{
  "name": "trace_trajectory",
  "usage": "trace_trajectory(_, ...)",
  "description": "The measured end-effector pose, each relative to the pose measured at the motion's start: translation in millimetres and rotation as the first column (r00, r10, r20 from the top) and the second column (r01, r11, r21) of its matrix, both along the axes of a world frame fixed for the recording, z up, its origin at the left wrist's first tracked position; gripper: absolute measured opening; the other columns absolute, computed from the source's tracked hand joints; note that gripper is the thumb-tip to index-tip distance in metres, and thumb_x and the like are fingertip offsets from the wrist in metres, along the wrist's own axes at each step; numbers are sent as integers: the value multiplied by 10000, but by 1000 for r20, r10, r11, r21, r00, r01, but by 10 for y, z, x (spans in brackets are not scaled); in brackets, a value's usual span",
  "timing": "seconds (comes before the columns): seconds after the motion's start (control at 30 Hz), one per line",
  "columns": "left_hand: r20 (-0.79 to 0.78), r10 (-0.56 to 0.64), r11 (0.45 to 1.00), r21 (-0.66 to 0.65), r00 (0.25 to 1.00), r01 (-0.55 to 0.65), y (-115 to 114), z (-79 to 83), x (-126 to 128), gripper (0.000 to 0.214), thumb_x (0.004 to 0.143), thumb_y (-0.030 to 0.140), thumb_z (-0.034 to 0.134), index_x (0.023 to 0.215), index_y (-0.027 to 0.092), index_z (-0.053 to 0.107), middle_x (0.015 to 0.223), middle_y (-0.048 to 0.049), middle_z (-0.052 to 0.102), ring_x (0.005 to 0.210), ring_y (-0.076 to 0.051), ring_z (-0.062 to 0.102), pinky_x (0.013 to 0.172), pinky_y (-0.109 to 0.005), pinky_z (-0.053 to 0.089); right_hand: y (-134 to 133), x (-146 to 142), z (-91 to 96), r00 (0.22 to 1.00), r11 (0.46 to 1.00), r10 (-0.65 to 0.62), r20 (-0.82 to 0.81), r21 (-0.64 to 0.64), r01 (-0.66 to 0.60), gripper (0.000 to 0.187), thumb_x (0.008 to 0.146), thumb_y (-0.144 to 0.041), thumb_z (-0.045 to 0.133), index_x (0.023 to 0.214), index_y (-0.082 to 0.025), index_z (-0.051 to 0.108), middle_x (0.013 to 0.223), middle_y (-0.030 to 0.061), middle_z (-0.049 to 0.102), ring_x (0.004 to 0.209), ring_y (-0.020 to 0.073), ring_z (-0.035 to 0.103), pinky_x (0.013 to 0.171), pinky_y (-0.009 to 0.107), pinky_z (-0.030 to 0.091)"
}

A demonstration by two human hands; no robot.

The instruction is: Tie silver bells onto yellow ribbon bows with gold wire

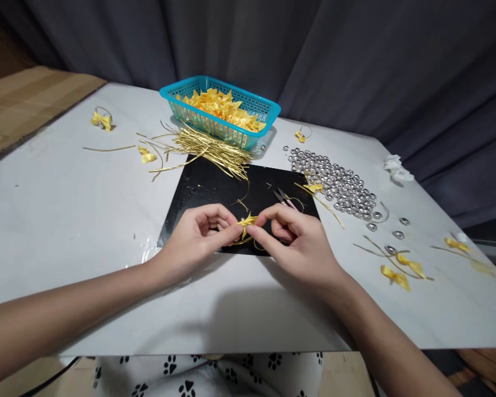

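Between my two hands, above the front of a black mat, is a small yellow ribbon bow with gold cord about it. My left hand pinches its left side between thumb and forefinger. From the other side, my right hand grips it the same way. Fingertips partly cover the bow, so how the cord runs through it cannot be made out. Just beyond my right hand lies a pair of small scissors on the mat.
A blue basket of yellow bows stands at the back, a bundle of gold cords before it. Silver beads are heaped at right. Loose bows and cords lie around, with finished-looking bow loops farther off. Cardboard lies left.
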State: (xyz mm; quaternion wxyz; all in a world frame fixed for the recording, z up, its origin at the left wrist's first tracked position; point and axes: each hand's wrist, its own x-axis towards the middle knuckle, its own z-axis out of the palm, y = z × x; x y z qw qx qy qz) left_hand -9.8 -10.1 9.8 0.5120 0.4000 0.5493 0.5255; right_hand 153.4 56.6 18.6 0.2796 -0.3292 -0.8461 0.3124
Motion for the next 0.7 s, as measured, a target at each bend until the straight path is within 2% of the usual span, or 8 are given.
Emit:
trace_trajectory(0.2, -29, -10, 1000, 0, 1000, 10, -4, 12, 14, 142, 705, 223, 701, 631, 147, 606, 595, 26, 598, 539, -68, 516, 508, -170, 404, -4, -1, -14, 999, 999, 39, -4, -26, -39, 116, 858, -227, 553, 812, -145, 622, 521, -82, 254, 463, 53, 276, 483, 208, 250)
trace_trajectory(0.47, -15, -8, 1000, -25, 1000, 7, -5, 16, 16, 141, 683, 221, 711, 617, 152, 607, 604, 13, 615, 560, -89, 540, 527, -191, 422, -2, -13, -11, 999, 991, 48, -6, -124, -49, 117, 855, -244, 549, 825, -150, 613, 516, -85, 239, 457, 56, 255, 477, 216, 239)
trace_trajectory(0.7, -21, -22, 1000, -18, 1000, 21, -9, 43, 13, 123, 694, 209, 698, 632, 142, 615, 600, 21, 601, 551, -74, 526, 520, -174, 417, -8, -24, -36, 996, 971, 94, -14, -221, -94, 117, 883, -238, 493, 813, -153, 533, 546, -78, 287, 469, 53, 272, 480, 209, 247)
